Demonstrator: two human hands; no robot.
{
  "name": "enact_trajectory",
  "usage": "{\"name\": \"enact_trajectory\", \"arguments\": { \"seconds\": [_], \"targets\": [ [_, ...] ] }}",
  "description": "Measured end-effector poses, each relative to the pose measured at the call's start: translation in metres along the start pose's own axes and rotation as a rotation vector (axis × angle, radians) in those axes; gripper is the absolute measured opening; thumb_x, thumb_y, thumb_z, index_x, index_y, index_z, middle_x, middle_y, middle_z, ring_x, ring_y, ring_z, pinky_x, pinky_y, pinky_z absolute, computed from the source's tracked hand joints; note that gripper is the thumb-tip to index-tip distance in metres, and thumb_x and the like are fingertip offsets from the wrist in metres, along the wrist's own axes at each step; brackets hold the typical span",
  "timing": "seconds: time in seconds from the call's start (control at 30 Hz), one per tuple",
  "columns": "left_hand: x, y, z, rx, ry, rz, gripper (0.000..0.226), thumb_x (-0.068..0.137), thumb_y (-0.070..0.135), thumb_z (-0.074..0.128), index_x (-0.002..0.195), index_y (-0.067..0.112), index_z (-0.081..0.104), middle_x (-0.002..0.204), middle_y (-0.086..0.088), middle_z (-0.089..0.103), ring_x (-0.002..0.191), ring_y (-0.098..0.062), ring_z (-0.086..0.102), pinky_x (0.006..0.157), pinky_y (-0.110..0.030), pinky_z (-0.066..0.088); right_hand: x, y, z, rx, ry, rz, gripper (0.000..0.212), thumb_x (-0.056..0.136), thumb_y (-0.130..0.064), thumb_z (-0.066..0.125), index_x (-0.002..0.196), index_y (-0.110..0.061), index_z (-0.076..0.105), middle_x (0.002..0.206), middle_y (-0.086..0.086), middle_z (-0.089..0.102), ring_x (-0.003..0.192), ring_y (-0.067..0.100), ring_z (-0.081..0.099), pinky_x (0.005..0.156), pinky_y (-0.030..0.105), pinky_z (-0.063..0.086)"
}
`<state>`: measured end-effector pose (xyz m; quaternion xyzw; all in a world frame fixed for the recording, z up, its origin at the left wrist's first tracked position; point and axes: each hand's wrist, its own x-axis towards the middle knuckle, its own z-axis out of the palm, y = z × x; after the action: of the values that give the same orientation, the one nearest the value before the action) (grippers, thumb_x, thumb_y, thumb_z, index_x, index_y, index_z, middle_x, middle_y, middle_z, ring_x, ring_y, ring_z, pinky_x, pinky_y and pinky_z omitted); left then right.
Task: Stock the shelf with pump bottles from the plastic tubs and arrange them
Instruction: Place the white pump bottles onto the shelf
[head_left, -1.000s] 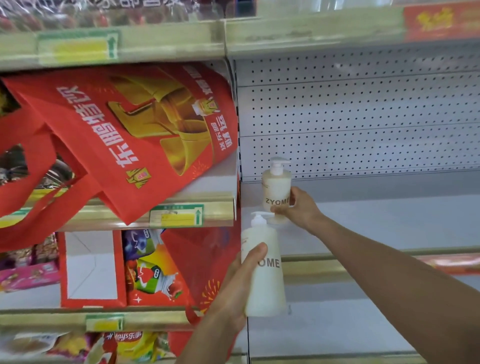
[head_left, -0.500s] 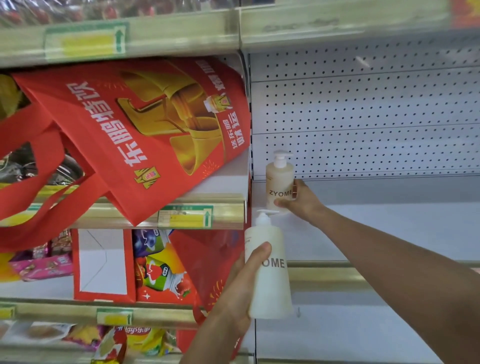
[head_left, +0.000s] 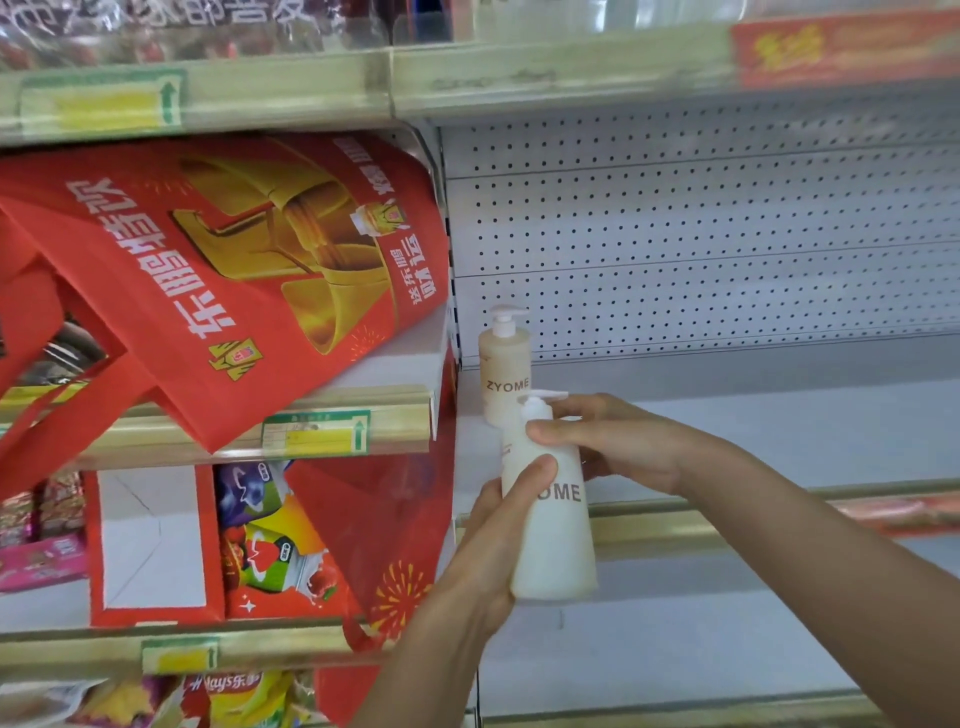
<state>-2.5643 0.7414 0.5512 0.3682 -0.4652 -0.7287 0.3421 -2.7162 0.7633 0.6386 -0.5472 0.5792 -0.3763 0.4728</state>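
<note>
Both hands (head_left: 597, 447) raised, fingers (head_left: 535, 467) curled

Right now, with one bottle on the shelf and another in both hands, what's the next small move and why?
Probably lift the held bottle onto the shelf just right of the standing bottle. Left hand and right hand both grip it below shelf level, and that spot looks bare.

You stand in a shop: metal shelves (head_left: 727, 426) with pegboard backing (head_left: 701, 249), price labels (head_left: 317, 431), snack packets (head_left: 234, 696), red gift bags (head_left: 234, 270).

Tilted red tote bag (head_left: 218, 291), snack packets (head_left: 244, 696), yellow price tags (head_left: 317, 434) alongside.
</note>
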Motion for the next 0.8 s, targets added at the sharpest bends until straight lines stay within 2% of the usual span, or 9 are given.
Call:
{"name": "enact_trajectory", "arguments": {
  "seconds": [0.13,0.23,0.27,0.33,0.4,0.47,0.6,0.7,0.8],
  "targets": [
    [0.010,0.014,0.020,0.029,-0.039,0.032,0.091,0.053,0.063,0.079,0.127,0.016,0.054,0.112,-0.013,0.070,0.095,-0.026,0.070,0.073,-0.042,0.058,-0.008,-0.006,-0.016,0.030,0.121,-0.033,0.028,0.082,-0.023,0.074,0.105,-0.009,0.068,0.100,0.012,0.074,0.090,0.024,0.073,0.076,0.033,0.057],
    [0.021,0.032,0.028,0.255,-0.004,0.097,0.091,0.061,0.082,0.060,0.132,0.026,0.046,0.116,0.000,0.068,0.106,-0.018,0.067,0.092,-0.047,0.054,-0.004,-0.012,-0.032,0.028,0.281,-0.116,0.026,0.078,-0.021,0.078,0.100,-0.012,0.069,0.096,0.006,0.074,0.087,0.021,0.071,0.077,0.034,0.056],
    [0.025,0.037,0.028,0.335,0.030,0.132,0.084,0.071,0.081,0.051,0.136,0.029,0.041,0.120,0.005,0.065,0.111,-0.015,0.063,0.099,-0.047,0.050,0.000,-0.012,-0.039,0.007,0.331,-0.145,0.026,0.076,-0.021,0.079,0.099,-0.012,0.069,0.095,0.003,0.074,0.088,0.018,0.071,0.078,0.032,0.055],
    [0.035,0.045,0.028,0.403,0.123,0.240,0.060,0.091,0.064,0.044,0.141,0.031,0.035,0.131,0.009,0.056,0.118,-0.012,0.054,0.107,-0.041,0.041,0.009,-0.010,-0.050,-0.035,0.416,-0.165,0.031,0.075,-0.020,0.081,0.102,-0.014,0.068,0.096,-0.002,0.073,0.088,0.013,0.070,0.077,0.027,0.052],
    [0.049,0.054,0.025,0.449,0.244,0.368,0.049,0.096,0.044,0.051,0.141,0.029,0.037,0.139,0.007,0.046,0.121,-0.011,0.049,0.109,-0.036,0.037,0.020,-0.004,-0.056,-0.086,0.474,-0.165,0.038,0.074,-0.020,0.083,0.107,-0.017,0.065,0.100,-0.004,0.072,0.090,0.011,0.069,0.078,0.027,0.052],
    [0.073,0.063,0.018,0.512,0.328,0.483,0.050,0.092,0.032,0.058,0.139,0.024,0.042,0.141,0.002,0.042,0.128,-0.015,0.044,0.112,-0.039,0.034,0.033,0.006,-0.060,-0.152,0.513,-0.156,0.045,0.071,-0.023,0.084,0.110,-0.021,0.063,0.104,-0.004,0.070,0.094,0.014,0.068,0.083,0.034,0.055],
    [0.114,0.081,0.014,0.601,0.423,0.515,0.063,0.079,0.044,0.057,0.136,0.016,0.049,0.139,-0.012,0.050,0.130,-0.028,0.046,0.110,-0.048,0.038,0.051,0.024,-0.061,-0.176,0.548,-0.154,0.056,0.067,-0.033,0.085,0.116,-0.026,0.059,0.111,-0.002,0.065,0.099,0.017,0.065,0.087,0.041,0.055],
    [0.133,0.088,0.017,0.615,0.455,0.495,0.062,0.093,0.026,0.058,0.149,0.011,0.035,0.153,-0.012,0.038,0.140,-0.027,0.036,0.115,-0.043,0.031,0.058,0.035,-0.061,-0.193,0.574,-0.200,0.055,0.071,-0.033,0.082,0.120,-0.024,0.057,0.119,0.001,0.058,0.103,0.018,0.060,0.090,0.039,0.052],
    [0.147,0.088,0.016,0.615,0.448,0.475,0.071,0.093,0.033,0.061,0.153,0.018,0.027,0.154,-0.007,0.039,0.140,-0.026,0.039,0.113,-0.043,0.034,0.056,0.046,-0.058,-0.257,0.598,-0.209,0.056,0.077,-0.030,0.079,0.126,-0.025,0.052,0.123,-0.001,0.048,0.109,0.018,0.053,0.095,0.038,0.046]
  ]
}}
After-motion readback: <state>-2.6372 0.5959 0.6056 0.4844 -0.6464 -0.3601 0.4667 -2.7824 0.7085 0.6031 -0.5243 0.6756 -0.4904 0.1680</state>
